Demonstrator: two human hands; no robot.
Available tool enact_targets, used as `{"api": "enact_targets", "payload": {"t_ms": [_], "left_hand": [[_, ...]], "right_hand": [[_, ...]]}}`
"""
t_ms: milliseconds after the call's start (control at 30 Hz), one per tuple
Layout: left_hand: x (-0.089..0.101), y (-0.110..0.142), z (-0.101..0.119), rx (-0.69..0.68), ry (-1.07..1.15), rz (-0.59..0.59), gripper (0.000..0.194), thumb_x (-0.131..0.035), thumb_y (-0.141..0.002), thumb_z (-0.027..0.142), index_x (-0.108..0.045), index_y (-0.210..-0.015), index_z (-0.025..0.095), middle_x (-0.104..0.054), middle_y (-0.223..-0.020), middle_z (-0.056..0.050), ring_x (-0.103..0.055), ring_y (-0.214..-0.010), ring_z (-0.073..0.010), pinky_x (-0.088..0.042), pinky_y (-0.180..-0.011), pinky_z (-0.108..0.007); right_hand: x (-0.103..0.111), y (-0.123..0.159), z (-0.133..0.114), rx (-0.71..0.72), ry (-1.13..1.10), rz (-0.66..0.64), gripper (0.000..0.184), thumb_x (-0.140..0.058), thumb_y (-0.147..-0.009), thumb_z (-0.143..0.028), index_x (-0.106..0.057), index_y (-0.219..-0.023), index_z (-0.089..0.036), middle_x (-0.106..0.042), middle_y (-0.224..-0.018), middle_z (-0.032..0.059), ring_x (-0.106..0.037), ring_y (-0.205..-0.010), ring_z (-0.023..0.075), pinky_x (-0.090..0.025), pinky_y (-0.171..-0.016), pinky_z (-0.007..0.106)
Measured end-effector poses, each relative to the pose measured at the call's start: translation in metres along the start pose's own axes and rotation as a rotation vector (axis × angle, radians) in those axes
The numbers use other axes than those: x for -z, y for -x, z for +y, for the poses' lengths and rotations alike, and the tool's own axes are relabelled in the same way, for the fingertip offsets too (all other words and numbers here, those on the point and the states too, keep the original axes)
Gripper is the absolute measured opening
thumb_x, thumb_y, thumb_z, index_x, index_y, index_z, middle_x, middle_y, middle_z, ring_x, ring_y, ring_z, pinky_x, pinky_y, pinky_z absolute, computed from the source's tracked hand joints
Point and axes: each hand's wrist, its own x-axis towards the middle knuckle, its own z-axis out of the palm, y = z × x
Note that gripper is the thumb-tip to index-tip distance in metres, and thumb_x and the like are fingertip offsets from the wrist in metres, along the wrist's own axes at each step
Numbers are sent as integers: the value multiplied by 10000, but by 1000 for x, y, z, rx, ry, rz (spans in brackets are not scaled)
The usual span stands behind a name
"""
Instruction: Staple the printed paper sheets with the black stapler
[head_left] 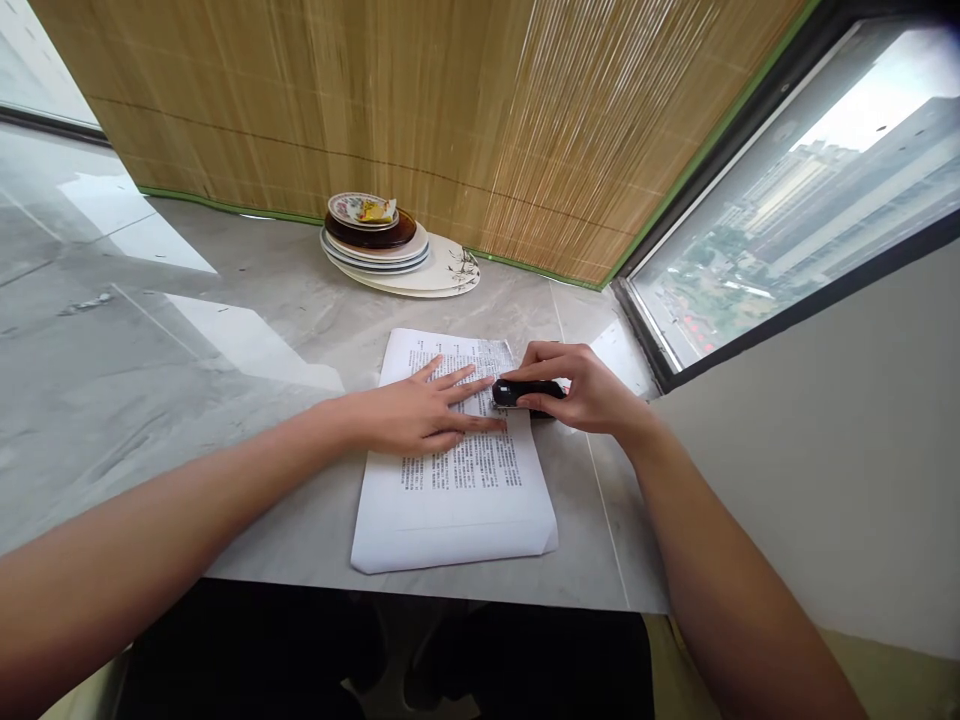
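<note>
Black stapler [511,392] held near center of frame, pinched between thumb and fingers of right hand [585,388], at right edge of printed sheets [456,520]; sheets overlaid by left hand [412,412], fingers spread, fingertips just left of stapler.

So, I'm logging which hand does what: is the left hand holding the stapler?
No, the right hand holds the stapler; the left hand is spread on the paper.
</note>
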Motion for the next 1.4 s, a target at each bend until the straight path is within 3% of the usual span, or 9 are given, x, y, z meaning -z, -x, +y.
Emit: {"api": "enact_targets", "payload": {"t_ms": [467, 633, 733, 867, 967, 1100, 1200, 1267, 1400], "left_hand": [[1, 0, 2, 13, 24, -17, 533, -434, -1101, 452, -439, -1631, 500, -198, -1809, 59, -162, -1674, -368, -135, -1334, -632], [0, 0, 0, 10, 81, 12, 533, -516, -1071, 398, -499, -1589, 520, -209, -1802, 89, -158, -1671, -387, -117, -1342, -646], [1, 1, -1, -13, 86, 28, 527, -528, -1070, 375, -517, -1575, 525, -206, -1801, 86, -179, -1664, -394, -128, -1344, -650], [4, 2, -3, -37, 51, 7, 537, -514, -1086, 385, -469, -1599, 535, -150, -1807, 67, -176, -1664, -383, -136, -1344, -644], [4, 2, -4, -36, 28, 3, 539, -509, -1089, 390, -456, -1601, 548, -123, -1808, 63, -177, -1664, -381, -139, -1340, -645], [3, 3, -2, -35, 6, -12, 530, -469, -1102, 408, -435, -1611, 553, -146, -1810, 54, -171, -1670, -372, -138, -1327, -654], [6, 2, -3, -53, 27, -3, 509, -483, -1094, 486, -476, -1602, 519, -231, -1800, 28, -222, -1662, -361, -190, -1313, -636], [11, 2, -9, -63, 89, 146, 454, -480, -1090, 517, -621, -1512, 426, -393, -1744, -23, -359, -1613, -346, -281, -1286, -596], [20, 8, -36, 174, 214, 777, 501, -352, -1119, 435, -791, -1027, 211, -791, -1203, -134, -702, -1192, -280, -505, -1094, -463]], "right_hand": [[-8, -1, -6, -41, 78, -8, 240, -725, -966, -263, -829, -1182, -280, -648, -907, 42, -577, -796, 178, -446, -721, 334], [-26, -11, -16, -101, 277, -117, 205, -705, -873, -132, -850, -973, -236, -564, -843, 53, -501, -774, 185, -370, -675, 334], [-30, -15, -21, -118, 260, -149, 275, -722, -834, -104, -848, -1035, -243, -541, -828, 38, -497, -774, 180, -373, -682, 319], [-15, -10, -7, -65, 119, -108, 314, -778, -892, -264, -806, -1205, -257, -600, -900, 28, -545, -808, 178, -420, -748, 315], [3, 1, 18, -88, -18, -147, 542, -863, -837, -454, -740, -1322, -246, -680, -1002, 34, -591, -868, 189, -443, -783, 317], [21, 21, 49, -190, -111, -214, 440, -836, -819, -563, -805, -1013, -169, -649, -906, 23, -540, -777, 162, -423, -724, 306], [27, 32, 47, -355, -81, -38, 458, -853, -753, -603, -781, -846, -161, -607, -812, 1, -520, -733, 159, -387, -675, 304], [23, 34, 28, -513, -18, 186, 460, -832, -755, -620, -758, -777, -167, -586, -757, -4, -516, -700, 159, -356, -640, 305], [-22, 13, -35, -657, 54, 472, 431, -810, -768, -619, -792, -800, -189, -628, -740, 24, -568, -705, 188, -366, -622, 311]]}}
